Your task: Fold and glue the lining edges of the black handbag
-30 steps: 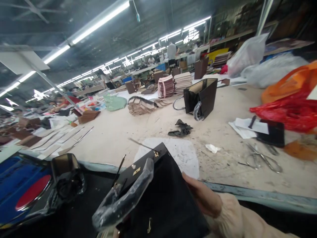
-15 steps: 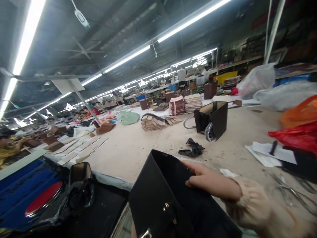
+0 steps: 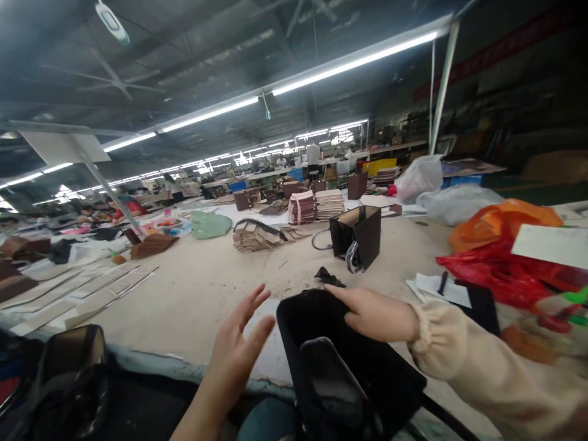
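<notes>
A black bag (image 3: 372,367) sits at the lower centre of the frame, its mouth open and tipped toward the viewer. The right hand (image 3: 376,313) grasps its far rim, coming in from the right, palm turned down, index finger stretched leftward and thumb below it; a cream sleeve (image 3: 478,349) gathers at that wrist. The left hand (image 3: 235,346) holds nothing: raised just left of the bag, fingers pointing up and right, thumb spread apart, forearm rising from the bottom edge. Beyond, on the table (image 3: 197,285), lie a crumpled dark scrap (image 3: 328,277) and an upright dark handbag (image 3: 365,242).
</notes>
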Tool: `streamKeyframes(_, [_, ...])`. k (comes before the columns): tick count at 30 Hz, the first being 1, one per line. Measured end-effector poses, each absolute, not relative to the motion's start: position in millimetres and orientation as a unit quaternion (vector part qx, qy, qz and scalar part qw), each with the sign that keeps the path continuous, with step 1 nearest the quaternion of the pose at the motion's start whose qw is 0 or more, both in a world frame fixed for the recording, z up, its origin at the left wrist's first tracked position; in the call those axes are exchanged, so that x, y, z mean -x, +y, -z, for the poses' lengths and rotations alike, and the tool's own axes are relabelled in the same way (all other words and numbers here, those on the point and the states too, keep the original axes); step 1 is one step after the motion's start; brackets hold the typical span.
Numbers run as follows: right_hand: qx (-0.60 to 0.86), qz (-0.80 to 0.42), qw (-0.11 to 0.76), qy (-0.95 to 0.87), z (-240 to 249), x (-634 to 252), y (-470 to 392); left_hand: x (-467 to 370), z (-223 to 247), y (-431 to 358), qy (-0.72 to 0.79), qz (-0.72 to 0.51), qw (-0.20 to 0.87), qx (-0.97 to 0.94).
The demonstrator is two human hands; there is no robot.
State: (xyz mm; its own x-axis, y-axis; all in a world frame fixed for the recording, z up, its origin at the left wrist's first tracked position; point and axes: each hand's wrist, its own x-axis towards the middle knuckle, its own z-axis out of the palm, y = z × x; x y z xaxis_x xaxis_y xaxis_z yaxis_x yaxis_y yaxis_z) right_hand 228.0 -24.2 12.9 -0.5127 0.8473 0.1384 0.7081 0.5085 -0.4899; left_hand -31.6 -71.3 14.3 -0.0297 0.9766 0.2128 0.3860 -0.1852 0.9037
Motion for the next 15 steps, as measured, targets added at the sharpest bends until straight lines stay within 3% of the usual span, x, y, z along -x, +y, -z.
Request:
streamKeyframes(5, [0.448, -0.247, 0.194, -0.837, 3.6, -225.3, -23.0, -8.8, -15.8, -42.6, 0.604, -0.271, 0.222, -0.716])
streamKeyframes(10, [0.458, -0.255, 0.213, -0.824, 6.7, -233.5, -26.5, -6.4, 4.3, -12.8, 0.583, -0.263, 0.232, -0.733])
streamKeyframes(15, [0.448, -0.149, 0.26, -0.842, 10.2, -240.5, -31.8, -7.6, 2.8, -13.1, 0.582, -0.318, 0.247, -0.706])
